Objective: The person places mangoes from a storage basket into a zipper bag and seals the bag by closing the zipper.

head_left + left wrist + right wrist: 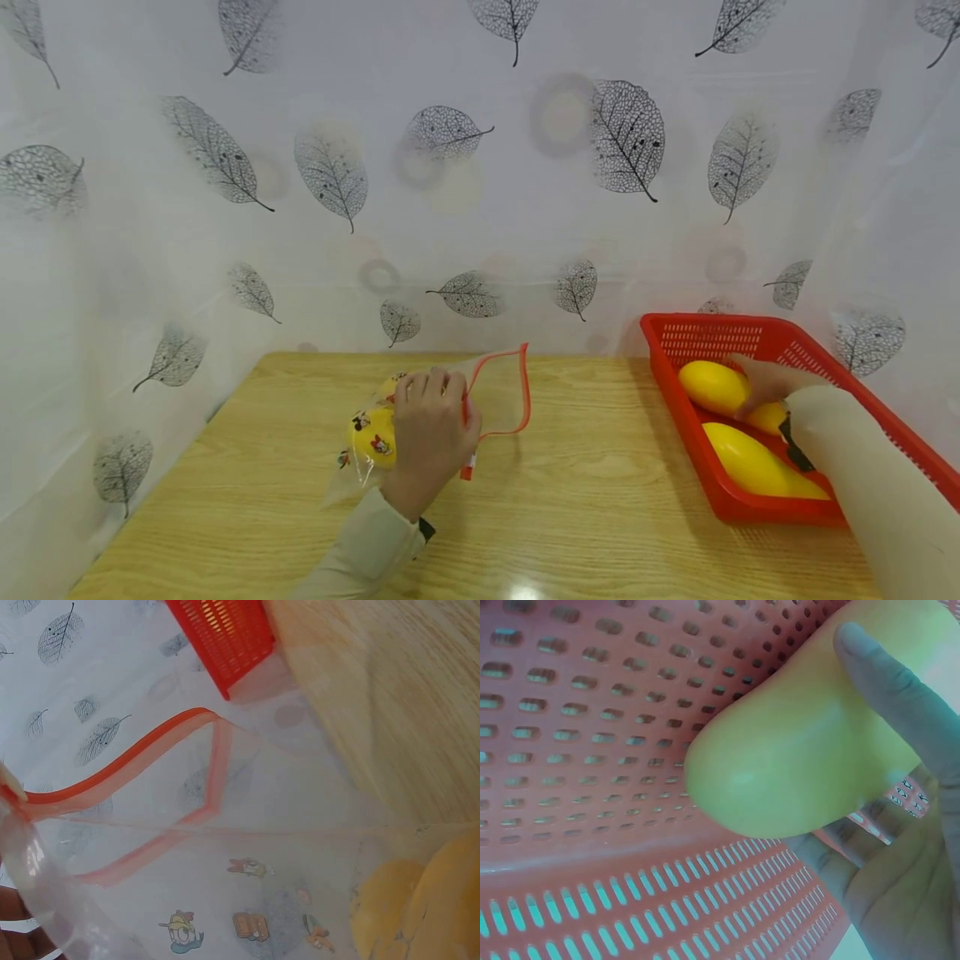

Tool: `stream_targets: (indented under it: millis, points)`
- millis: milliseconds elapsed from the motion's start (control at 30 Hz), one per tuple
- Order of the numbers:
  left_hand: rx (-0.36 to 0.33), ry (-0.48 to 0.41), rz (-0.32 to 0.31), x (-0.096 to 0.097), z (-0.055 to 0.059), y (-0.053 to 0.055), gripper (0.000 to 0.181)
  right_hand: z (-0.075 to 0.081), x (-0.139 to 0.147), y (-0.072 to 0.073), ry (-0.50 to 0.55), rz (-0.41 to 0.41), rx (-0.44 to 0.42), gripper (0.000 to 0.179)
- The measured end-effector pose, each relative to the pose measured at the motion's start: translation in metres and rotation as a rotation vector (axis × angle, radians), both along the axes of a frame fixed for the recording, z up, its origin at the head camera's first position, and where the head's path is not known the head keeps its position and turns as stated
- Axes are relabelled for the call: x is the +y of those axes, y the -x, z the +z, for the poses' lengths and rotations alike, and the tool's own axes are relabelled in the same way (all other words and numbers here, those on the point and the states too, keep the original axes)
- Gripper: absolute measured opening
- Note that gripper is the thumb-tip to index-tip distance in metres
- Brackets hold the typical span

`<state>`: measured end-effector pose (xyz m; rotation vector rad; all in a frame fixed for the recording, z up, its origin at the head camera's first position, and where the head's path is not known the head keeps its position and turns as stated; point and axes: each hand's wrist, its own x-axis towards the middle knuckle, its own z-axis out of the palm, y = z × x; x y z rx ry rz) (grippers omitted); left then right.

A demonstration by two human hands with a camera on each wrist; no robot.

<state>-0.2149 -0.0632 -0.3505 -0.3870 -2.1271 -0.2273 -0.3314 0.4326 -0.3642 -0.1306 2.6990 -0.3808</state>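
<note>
My left hand (431, 429) grips a clear plastic bag near its mouth, over the left-middle of the table. Red-orange trim (527, 392) edges the bag's mouth, which gapes toward the right. Small cartoon figures are printed on the film, and yellow fruit (386, 907) shows through it. Over on the right, my right hand (765, 382) reaches into a red basket (693, 450) and grasps a smooth yellow mango (780, 750), thumb on one side and fingers beneath. Another mango (753, 467) lies in front of it in the basket.
The basket's slotted wall (577, 735) rises close beside the held mango. A wooden table (592, 500) extends between the bag and the basket. Behind and to the left hangs a whitish curtain (517, 208) printed with dark leaves.
</note>
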Motion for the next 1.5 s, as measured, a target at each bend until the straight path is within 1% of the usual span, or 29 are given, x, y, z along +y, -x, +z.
stream_targets:
  millis: [167, 333, 467, 533, 667, 767, 900, 1067, 1233, 1300, 1367, 1467, 1500]
  points:
    - [0.0, -0.001, -0.005, 0.0, 0.0, -0.001, 0.014, -0.003, -0.003, -0.002, 0.019, 0.049, 0.026, 0.11]
    - [0.003, 0.001, -0.004, 0.0, 0.0, -0.001, 0.013, -0.004, -0.004, -0.004, 0.034, 0.043, 0.027, 0.105]
    - [0.003, 0.003, 0.0, 0.0, 0.0, 0.0, 0.013, -0.005, -0.006, -0.004, 0.07, 0.011, -0.012, 0.102]
    - [0.005, 0.003, 0.001, 0.0, -0.001, 0.0, 0.013, -0.006, -0.006, -0.004, 0.085, -0.018, -0.037, 0.103]
    - [0.007, -0.005, -0.007, 0.001, -0.001, 0.0, 0.014, -0.009, -0.006, -0.005, 0.083, -0.07, -0.082, 0.114]
    - [0.008, -0.013, -0.016, 0.001, -0.002, 0.0, 0.015, -0.011, -0.005, -0.005, 0.067, -0.066, -0.095, 0.119]
    - [0.013, -0.015, -0.016, 0.002, -0.003, 0.0, 0.017, -0.012, -0.005, -0.004, 0.06, -0.063, -0.087, 0.119]
    - [0.018, -0.011, -0.011, 0.002, -0.002, 0.001, 0.016, -0.014, -0.003, -0.003, 0.071, -0.125, -0.094, 0.118]
    - [0.016, -0.013, -0.014, 0.002, -0.002, 0.001, 0.016, -0.014, -0.001, 0.0, 0.024, -0.056, -0.061, 0.116]
    - [0.013, -0.013, -0.014, 0.002, -0.002, 0.001, 0.016, -0.012, 0.0, 0.0, 0.015, -0.051, -0.057, 0.117]
    - [0.01, -0.014, -0.015, 0.001, -0.002, 0.0, 0.016, -0.011, 0.001, 0.0, 0.016, -0.073, -0.053, 0.119]
    - [0.007, -0.013, -0.011, 0.001, -0.002, 0.0, 0.017, -0.009, 0.004, 0.0, 0.028, -0.081, -0.04, 0.115]
    - [0.006, -0.013, -0.01, 0.001, -0.002, 0.0, 0.017, -0.009, 0.004, 0.0, 0.018, -0.066, -0.025, 0.113]
